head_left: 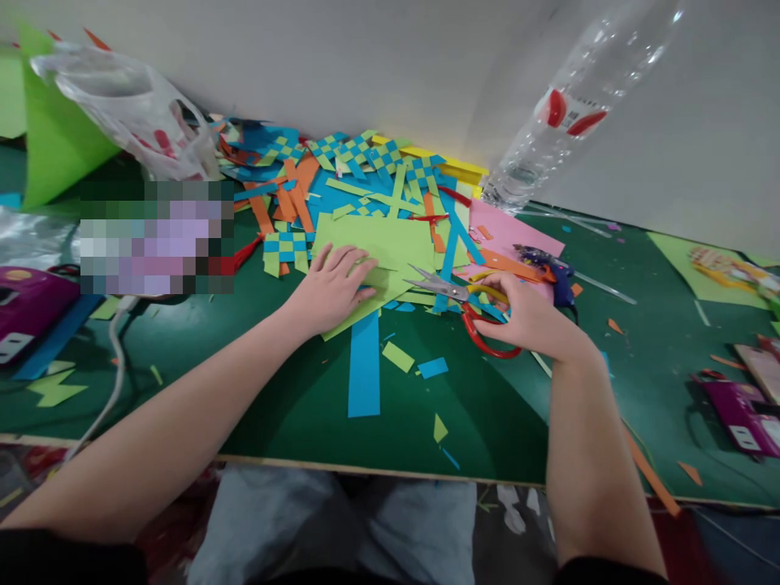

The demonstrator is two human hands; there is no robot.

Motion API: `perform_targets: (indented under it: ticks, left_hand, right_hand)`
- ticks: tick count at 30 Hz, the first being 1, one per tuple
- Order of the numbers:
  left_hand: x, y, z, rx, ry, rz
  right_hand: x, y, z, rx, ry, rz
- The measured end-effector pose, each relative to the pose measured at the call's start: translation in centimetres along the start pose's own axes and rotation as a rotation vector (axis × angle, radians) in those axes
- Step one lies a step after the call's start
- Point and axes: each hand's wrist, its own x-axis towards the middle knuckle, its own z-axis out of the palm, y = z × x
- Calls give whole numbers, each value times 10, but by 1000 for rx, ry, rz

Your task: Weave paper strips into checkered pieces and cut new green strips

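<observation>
My left hand [334,286] lies flat, fingers spread, on a sheet of light green paper [378,236]. In my right hand [529,315] is a pair of scissors [448,288] with one yellow and one red handle loop. Its blades are parted and point left, over the right edge of the green paper. A blue paper strip [364,370] sticks out below the sheet toward the table's front edge. Behind the sheet lie woven blue-and-green checkered paper pieces [359,150] among loose orange and blue strips.
A clear plastic bottle [548,130] leans against the wall at the back right. On the left are a white plastic bag [131,106], a blurred-out device with a white cable [115,349], and a purple box [36,313]. Paper scraps dot the green table [274,406]. Pink paper [512,231] lies behind the scissors.
</observation>
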Motion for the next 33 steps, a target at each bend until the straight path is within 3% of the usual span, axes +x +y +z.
perform_targets:
  ticks: [7, 16, 33]
  left_hand:
    - [0, -12, 1, 14, 0, -77]
    - [2, -17, 7, -48, -46, -86]
    - [3, -16, 4, -65, -60, -91]
  right_hand:
    - [-1, 13, 0, -175, -41, 122]
    - [3, 14, 8, -243, -85, 136]
    - [7, 9, 14, -266, -29, 9]
